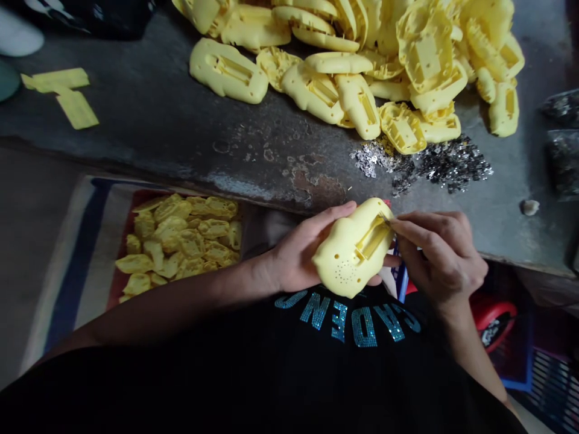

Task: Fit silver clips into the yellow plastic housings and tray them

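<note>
My left hand (302,253) is wrapped round a yellow plastic shell (344,256), held in front of my chest just off the table's edge. Its outer face is turned up, showing a long battery slot and a ring of small holes. At the slot's upper right end, the thumb and fingertips of my right hand (434,250) are pinched on a small metal piece, perhaps a battery contact; only a bit of it shows. On the table beyond lie loose small metal contacts (368,158), some silvery and others darker (452,166).
A large heap of yellow shells (316,90) covers the back of the grey table (158,120). More shells (181,241) fill a red container at lower left. Yellow paper strips (76,108) lie at left, clear bags (565,163) at right. A red round object (495,319) is below the edge.
</note>
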A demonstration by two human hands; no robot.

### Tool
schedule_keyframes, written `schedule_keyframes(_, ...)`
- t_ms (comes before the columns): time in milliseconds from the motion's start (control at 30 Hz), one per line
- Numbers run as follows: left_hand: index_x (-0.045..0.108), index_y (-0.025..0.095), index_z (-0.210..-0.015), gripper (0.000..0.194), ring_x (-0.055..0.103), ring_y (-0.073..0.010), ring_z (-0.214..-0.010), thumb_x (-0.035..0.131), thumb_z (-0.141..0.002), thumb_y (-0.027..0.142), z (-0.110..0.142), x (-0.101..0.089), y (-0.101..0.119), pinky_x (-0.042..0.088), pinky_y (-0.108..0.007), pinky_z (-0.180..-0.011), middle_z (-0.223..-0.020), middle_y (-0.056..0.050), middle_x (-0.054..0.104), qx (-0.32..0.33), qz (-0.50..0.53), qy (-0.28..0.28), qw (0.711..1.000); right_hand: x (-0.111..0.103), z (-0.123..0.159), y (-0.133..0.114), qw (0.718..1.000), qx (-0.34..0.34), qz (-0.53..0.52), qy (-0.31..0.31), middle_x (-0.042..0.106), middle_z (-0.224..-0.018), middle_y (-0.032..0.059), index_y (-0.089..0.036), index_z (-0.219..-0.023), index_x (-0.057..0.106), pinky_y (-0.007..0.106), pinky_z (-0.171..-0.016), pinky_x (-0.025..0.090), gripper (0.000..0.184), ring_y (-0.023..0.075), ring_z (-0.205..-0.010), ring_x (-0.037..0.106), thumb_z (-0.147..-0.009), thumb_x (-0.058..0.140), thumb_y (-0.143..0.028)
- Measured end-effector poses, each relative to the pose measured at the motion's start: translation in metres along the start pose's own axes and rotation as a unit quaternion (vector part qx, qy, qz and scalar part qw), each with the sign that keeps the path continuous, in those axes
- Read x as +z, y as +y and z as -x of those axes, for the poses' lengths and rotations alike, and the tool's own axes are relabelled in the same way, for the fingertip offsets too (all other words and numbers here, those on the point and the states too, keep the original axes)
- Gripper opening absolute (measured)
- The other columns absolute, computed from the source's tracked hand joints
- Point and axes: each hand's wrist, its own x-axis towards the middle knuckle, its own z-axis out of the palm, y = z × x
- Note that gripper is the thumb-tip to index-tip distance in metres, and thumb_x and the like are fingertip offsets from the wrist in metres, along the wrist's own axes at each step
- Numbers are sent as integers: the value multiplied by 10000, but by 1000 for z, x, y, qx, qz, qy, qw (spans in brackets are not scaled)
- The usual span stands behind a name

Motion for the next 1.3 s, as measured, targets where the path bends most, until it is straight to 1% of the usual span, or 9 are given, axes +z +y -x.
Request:
schedule_keyframes(333, 728, 215, -1467, 497, 852, -300, -1044, 730, -1068, 511, 2, 3, -3, 738, -461, -857, -1190, -108, 875, 30, -17, 32, 999, 3, 12, 6, 999, -37, 20, 12, 879, -1223, 88, -328, -1502, 790, 452, -816, 592, 544, 284, -961, 785, -1004, 819, -112)
schedule_keyframes(500, 737, 168, -1370, 526, 852, -342, -1087, 756, -1035, 573, 0, 5, -4, 730, -436, -837, -1268, -163, 851, 39, -92, 51, 994, -5, -5, 14, 977, 145, -153, -38, 843, -1239, 58, -355, -1404, 818, 404, -823, 617, 399, 251, -1016, 780, -1031, 831, -215)
schedule_keyframes(633, 709, 239, -1437, 585, 835, -283, -1003, 877, -969, 547, 3, 9, -10, 704, -349, -758, -1223, -93, 836, 117, -187, 104, 970, -12, -26, 21, 943, 168, -239, -159, 849, -1210, 43, -315, -1356, 810, 362, -825, 630, 346, 227, -1005, 785, -1017, 879, -338)
schedule_keyframes(700, 727, 267, -1463, 576, 813, -231, -980, 859, -1002, 586, 8, 8, -12, 678, -295, -783, -1175, -61, 828, 146, -250, 120, 949, -13, -31, 20, 944, 167, -229, -171, 843, -1098, 22, -294, -1265, 819, 341, -811, 628, 270, 198, -907, 767, -1007, 889, -336)
schedule_keyframes(833, 724, 273, -1585, 624, 775, -201, -984, 714, -1098, 663, 26, 7, -11, 632, -270, -843, -1238, -78, 828, 150, -404, 106, 896, -6, -23, 12, 957, 172, -206, -111, 805, -1003, -5, -276, -1176, 786, 313, -778, 630, 236, 167, -813, 737, -972, 904, -283)
schedule_keyframes(967, 697, 271, -1652, 640, 755, -256, -1155, 769, -1090, 569, 34, 16, -7, 606, -292, -919, -1403, -82, 811, 166, -497, 108, 845, 8, -3, 6, 973, 154, -169, -33, 810, -998, -6, -275, -1225, 772, 309, -780, 637, 258, 165, -823, 758, -985, 839, -209)
schedule_keyframes(1100, 756, 246, -1578, 549, 770, -228, -987, 776, -1092, 503, 33, 18, -7, 580, -261, -812, -1223, -58, 854, 175, -535, 126, 817, 18, 16, 2, 974, 171, -147, 13, 811, -946, -6, -260, -1201, 793, 309, -747, 629, 238, 163, -787, 756, -969, 833, -225)
schedule_keyframes(1200, 740, 216, -1569, 537, 794, -239, -991, 706, -1128, 520, 33, 11, -3, 595, -265, -800, -1250, -91, 858, 154, -522, 80, 835, 23, 25, 3, 943, 251, -217, 8, 828, -940, 3, -258, -1176, 816, 308, -723, 633, 205, 168, -772, 768, -972, 816, -260)
schedule_keyframes(1300, 697, 243, -1634, 550, 794, -316, -1278, 669, -1142, 488, 33, 2, 5, 646, -337, -991, -1500, -136, 794, 184, -526, 24, 830, 29, 29, 5, 852, 361, -379, 19, 845, -940, 5, -261, -1152, 827, 277, -694, 637, 226, 157, -758, 775, -943, 877, -331)
